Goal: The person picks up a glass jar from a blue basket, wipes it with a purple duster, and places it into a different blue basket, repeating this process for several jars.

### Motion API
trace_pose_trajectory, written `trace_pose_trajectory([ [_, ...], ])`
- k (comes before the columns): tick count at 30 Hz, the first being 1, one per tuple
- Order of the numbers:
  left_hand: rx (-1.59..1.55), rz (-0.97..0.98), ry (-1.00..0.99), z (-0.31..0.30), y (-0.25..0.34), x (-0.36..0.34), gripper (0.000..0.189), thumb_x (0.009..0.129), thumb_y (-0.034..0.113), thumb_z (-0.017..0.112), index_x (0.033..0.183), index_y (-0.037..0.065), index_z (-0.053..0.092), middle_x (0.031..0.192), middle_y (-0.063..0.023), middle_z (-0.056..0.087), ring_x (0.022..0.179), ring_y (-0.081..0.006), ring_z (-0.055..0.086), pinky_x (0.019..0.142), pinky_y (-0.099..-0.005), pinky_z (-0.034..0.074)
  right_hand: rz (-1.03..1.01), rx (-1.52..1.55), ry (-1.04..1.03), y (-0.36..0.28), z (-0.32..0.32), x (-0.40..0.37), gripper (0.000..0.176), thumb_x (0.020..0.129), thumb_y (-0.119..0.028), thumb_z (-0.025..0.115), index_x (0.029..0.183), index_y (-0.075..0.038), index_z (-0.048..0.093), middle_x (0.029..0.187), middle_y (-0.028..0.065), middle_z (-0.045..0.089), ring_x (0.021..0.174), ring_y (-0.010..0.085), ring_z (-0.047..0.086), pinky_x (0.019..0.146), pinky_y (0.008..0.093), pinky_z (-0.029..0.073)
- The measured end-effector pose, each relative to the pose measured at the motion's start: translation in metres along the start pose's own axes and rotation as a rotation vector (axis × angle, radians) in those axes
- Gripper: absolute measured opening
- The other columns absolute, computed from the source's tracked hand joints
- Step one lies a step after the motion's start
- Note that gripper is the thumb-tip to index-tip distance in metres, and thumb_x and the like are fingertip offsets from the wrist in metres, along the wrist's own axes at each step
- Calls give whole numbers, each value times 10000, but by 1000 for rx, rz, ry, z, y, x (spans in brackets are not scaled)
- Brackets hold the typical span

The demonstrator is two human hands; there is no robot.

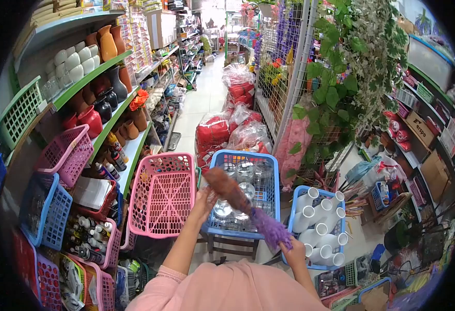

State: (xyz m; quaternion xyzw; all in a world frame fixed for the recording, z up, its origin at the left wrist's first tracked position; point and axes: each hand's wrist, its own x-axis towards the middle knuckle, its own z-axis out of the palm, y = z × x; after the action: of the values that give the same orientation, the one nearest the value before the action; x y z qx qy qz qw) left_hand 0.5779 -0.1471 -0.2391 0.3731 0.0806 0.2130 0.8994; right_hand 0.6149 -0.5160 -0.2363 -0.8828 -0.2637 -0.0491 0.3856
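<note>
My right hand (294, 252) is closed around the purple end of a duster-like thing (271, 225). Its other end is brown, bushy and blurred by motion, and it passes over a blue plastic basket (275, 197). Inside that basket stand several clear glass jars (245, 189), partly hidden beneath the brown end. At the basket's left rim is my left hand (203, 205), its fingers curled against the edge. Close by on the left lies a pink plastic basket (162, 231) with a lattice bottom. Right of my right hand, a smaller blue basket (292, 217) holds several white bottle-shaped vases (320, 229).
A dark stool (232, 246) supports the jar basket. Ahead, red plastic-wrapped bundles (214, 132) stand beside the aisle floor (199, 103). Shelves with vases (118, 85) line the left. A wire rack (289, 78) with hanging leaves (331, 93) rises on the right.
</note>
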Motion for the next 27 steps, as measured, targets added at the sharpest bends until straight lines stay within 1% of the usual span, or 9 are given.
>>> trace_pose_trajectory([
  [6,-488,-355,214,18,-8,-5,803,774,546,694,1380,154,341,1224,-84,482,1076,-301,520,1006,-426,411,-85,21,27,8,10,-1,293,763,-293,715,935,-63,663,762,161,660,703,356,640,612,416,498],
  [7,-399,-243,-47,28,-4,-7,863,747,618,673,1387,146,339,1253,-105,454,1083,-339,513,1014,-460,401,-86,21,27,6,9,0,293,763,-293,715,935,-63,663,762,161,660,703,356,640,612,416,498],
  [13,-530,-423,248,20,-13,2,853,738,727,576,1277,74,470,1236,-146,512,1176,-275,481,1080,-490,333,-21,-90,87,17,22,2,286,761,-321,717,930,-96,668,749,148,658,697,350,640,606,416,499],
  [16,-734,-235,-207,5,-21,10,904,657,786,589,1240,101,495,1190,-158,515,1136,-298,494,1071,-511,327,-140,-44,-58,5,12,6,280,784,-284,701,978,-85,667,790,164,663,723,369,633,620,422,492],
  [19,-530,-517,228,56,20,-20,553,932,550,369,1271,123,461,1168,-91,535,1142,-260,483,1075,-474,315,7,-74,-9,1,11,10,287,790,-297,698,972,-78,665,788,166,662,717,369,634,608,416,492],
  [21,-560,-513,208,32,1,-10,573,920,571,377,1264,122,468,1163,-103,532,1134,-270,483,1041,-509,323,9,-49,44,2,11,11,293,787,-312,699,963,-81,667,787,166,662,716,369,634,599,410,493],
  [23,344,283,-167,-21,-48,21,748,784,751,457,1153,105,535,1164,-107,537,1127,-246,491,1022,-549,281,-55,-41,-12,1,6,9,295,782,-317,702,960,-84,668,785,164,662,713,368,635,599,409,494],
  [25,228,225,-16,-19,-56,22,812,738,793,467,1178,114,535,1143,-103,544,1103,-246,505,1001,-557,297,-122,-35,-71,3,6,8,298,778,-322,704,956,-87,669,782,162,662,711,366,636,599,409,496],
  [27,-552,-510,267,53,15,-20,701,864,679,370,1297,135,456,1273,-124,488,1205,-279,447,1062,-536,281,24,-102,0,10,11,11,296,764,-324,715,943,-93,670,773,158,661,700,364,636,597,405,499],
])
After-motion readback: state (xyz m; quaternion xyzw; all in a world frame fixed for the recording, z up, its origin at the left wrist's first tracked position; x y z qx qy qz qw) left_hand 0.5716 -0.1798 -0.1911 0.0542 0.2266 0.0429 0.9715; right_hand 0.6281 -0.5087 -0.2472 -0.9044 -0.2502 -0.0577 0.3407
